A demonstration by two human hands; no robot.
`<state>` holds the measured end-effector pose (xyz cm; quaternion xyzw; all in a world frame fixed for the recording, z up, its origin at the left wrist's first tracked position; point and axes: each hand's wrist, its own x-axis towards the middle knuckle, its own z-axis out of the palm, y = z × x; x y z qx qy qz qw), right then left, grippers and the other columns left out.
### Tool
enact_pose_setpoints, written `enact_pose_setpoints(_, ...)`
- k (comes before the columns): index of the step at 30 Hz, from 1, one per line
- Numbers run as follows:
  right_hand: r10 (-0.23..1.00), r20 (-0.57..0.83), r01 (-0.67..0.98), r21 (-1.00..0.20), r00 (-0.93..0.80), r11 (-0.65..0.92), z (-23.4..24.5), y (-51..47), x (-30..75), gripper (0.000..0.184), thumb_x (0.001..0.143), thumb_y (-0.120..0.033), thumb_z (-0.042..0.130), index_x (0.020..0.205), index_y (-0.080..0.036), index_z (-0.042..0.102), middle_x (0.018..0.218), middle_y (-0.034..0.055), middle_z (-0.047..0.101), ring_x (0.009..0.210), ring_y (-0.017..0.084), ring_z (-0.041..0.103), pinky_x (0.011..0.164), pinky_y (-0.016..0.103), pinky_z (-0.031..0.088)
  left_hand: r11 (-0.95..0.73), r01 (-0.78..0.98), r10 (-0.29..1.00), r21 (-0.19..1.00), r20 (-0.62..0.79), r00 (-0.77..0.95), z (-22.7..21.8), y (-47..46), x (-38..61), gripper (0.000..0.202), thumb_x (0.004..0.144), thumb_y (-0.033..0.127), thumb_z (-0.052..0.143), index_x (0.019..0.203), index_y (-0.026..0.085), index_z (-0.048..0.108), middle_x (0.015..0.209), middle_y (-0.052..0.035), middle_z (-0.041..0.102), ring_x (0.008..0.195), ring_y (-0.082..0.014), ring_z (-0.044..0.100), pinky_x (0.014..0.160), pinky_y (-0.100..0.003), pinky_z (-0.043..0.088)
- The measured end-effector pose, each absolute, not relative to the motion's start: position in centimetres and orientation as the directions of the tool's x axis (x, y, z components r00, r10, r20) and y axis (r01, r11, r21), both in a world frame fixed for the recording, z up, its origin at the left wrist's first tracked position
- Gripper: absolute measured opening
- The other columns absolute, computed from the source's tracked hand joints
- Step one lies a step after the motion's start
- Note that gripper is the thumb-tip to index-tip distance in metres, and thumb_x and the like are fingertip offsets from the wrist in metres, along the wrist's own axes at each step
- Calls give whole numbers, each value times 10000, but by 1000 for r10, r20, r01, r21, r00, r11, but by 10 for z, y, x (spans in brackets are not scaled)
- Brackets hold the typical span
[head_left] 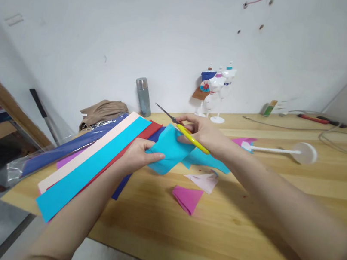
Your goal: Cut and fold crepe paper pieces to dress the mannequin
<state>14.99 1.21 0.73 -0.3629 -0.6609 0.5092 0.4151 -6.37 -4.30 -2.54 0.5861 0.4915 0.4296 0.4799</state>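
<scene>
My left hand (140,155) pinches the left edge of a turquoise piece of felt or paper (170,151), thumb on top. In my right hand (201,132) are yellow-handled scissors (192,138), their dark blades pointing up and left, away from the turquoise piece. Fingers of that hand also reach the piece's upper right edge; whether they grip it I cannot tell. Another turquoise scrap (209,161) lies beneath and to the right. Closer to me on the table are a pale pink scrap (205,181) and a folded magenta piece (187,198).
Long coloured strips (92,168) lie at the left beside plastic-wrapped blue material (68,155). A brown cloth (104,113) and a flask (143,96) stand behind. Small white mannequins (217,84) are by the wall; another white stand (303,153) lies on its side at right, near a cable (325,137).
</scene>
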Motion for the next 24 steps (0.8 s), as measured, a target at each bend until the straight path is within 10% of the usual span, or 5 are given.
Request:
enact_pose_setpoints(8, 906, 222, -16, -973, -360, 232, 5, 13, 161, 520, 521, -286, 915, 948, -224, 626, 670, -57, 559, 553, 102, 483, 452, 209, 365, -80, 190, 991, 979, 57, 122, -29, -42, -62, 463, 537, 561, 932, 642, 141, 768, 696, -54, 741, 631, -177, 646, 655, -300, 544)
enact_pose_setpoints(24, 906, 256, -35, -965, -336, 260, 7, 5, 155, 416, 587, -97, 806, 941, -169, 601, 591, -99, 524, 529, 56, 454, 485, 173, 366, -103, 77, 984, 992, 91, 152, -32, -42, -62, 528, 576, 551, 939, 874, 130, 824, 848, -87, 787, 738, -216, 713, 682, -291, 555)
